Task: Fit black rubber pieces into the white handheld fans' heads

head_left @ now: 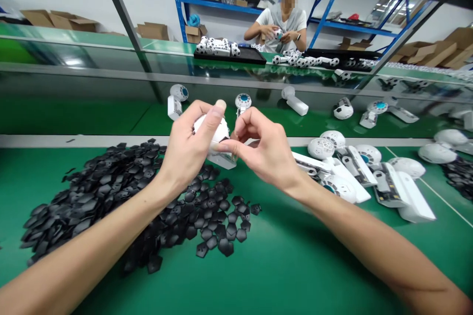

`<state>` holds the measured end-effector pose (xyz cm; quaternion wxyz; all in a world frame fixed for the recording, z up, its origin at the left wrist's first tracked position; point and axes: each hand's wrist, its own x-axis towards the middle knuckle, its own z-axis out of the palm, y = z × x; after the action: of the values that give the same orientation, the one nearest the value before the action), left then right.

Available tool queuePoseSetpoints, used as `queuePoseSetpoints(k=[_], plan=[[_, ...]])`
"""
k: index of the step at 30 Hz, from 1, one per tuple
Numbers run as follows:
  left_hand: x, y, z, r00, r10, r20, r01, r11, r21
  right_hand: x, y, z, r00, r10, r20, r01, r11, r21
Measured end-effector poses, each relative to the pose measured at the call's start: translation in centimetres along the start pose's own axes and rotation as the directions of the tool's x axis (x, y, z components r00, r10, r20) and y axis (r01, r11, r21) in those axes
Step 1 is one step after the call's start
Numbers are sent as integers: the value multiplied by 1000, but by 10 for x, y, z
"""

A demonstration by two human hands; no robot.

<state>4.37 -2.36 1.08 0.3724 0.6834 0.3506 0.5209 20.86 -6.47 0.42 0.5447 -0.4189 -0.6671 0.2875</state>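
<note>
My left hand [190,140] is closed around a white ball-shaped device [220,131] with a white handle [223,159] below it, its thumb lying over the ball. My right hand [264,147] is pinched at the ball's right side. A small dark patch, apparently the edge of a black pentagon piece [223,141], shows at the right thumb's tip; the fingers hide most of it. Below and left of my hands spreads a big pile of black pentagon pieces [92,197], with several loose ones [226,246] at its right edge.
White ball-headed devices [391,184] lie heaped to the right on the green table [281,266]. Several more [295,101] sit along the green belt ahead. Across it, a person [283,22] handles a black-and-white ball beside a black tray [254,55] of finished-looking ones.
</note>
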Motion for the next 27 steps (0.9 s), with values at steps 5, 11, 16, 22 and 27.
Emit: queuePoseSetpoints(k=[5,11,16,22,27], plan=[[4,4,0,997,79,-1,-79,994,77,2,10,-3,996,-83,24,87,971,-221],[6,5,2,991,123,49,-131,968,213,-24,2,-32,976,9,220,79,918,-388],[11,4,3,996,31,83,-48,978,204,-66,-9,-54,806,248,538,192,750,-633],[9,11,1,994,-34,101,12,978,210,-61,-2,-49,691,395,606,166,729,-664],[8,12,-1,992,-20,122,-15,960,279,-58,5,-48,712,367,599,-3,854,-520]])
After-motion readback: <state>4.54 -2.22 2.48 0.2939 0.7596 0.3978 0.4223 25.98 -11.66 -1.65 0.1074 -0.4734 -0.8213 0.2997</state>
